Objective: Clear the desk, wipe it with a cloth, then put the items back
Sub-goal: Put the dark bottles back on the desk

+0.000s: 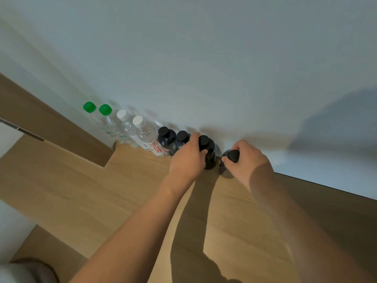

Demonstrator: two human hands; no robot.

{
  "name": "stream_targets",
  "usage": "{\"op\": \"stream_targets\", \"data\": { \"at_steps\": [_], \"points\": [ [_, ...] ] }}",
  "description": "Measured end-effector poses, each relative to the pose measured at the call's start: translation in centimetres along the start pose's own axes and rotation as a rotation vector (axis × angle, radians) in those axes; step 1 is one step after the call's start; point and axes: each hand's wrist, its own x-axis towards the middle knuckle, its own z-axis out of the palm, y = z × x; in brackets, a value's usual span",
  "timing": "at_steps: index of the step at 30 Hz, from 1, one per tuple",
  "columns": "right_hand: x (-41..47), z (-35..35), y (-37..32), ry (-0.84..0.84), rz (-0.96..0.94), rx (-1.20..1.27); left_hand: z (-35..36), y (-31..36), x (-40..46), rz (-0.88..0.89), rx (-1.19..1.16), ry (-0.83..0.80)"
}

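Note:
A row of bottles stands along the white wall at the back of the wooden desk. From the left come two green-capped clear bottles, two white-capped clear bottles, then dark bottles with black caps. My left hand grips one dark bottle by its shoulder in the row. My right hand grips the neck of another dark bottle just to the right, its base on the desk near the wall.
A wooden side panel rises at the left end of the desk. The desk's dark back edge runs along the wall on the right. Shadows of my arms fall across the desktop.

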Motion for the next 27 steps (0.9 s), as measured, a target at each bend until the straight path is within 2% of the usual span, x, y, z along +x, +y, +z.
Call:
{"op": "stream_targets", "data": {
  "at_steps": [3, 6, 10, 13, 17, 21, 27],
  "points": [
    [0.7, 1.3, -0.2, 0.044, -0.037, 0.047, 0.5, -1.2, -3.4, 0.003, -0.085, 0.055],
    [0.7, 2.7, 0.0, 0.114, -0.081, 0.111, 1.2, -3.0, -6.9, -0.084, -0.13, 0.068],
    [-0.5, 2.3, -0.3, 0.105, -0.087, 0.162, 1.1, -4.7, -9.6, -0.165, -0.142, 0.042],
    [-3.0, 1.9, -0.7, 0.123, -0.113, 0.223, -0.1, -5.0, -10.4, -0.149, -0.14, 0.085],
    [-7.7, 1.5, -1.5, 0.159, -0.199, 0.259, -2.1, -4.8, -12.2, -0.067, -0.099, 0.244],
    [-11.2, 1.7, -3.0, 0.183, -0.363, 0.17, -3.7, -5.3, -14.5, -0.01, -0.072, 0.378],
    [-14.9, 2.7, -5.6, 0.215, -0.46, 0.112, -5.1, -7.5, -17.4, 0.039, -0.084, 0.419]
  ]
}}
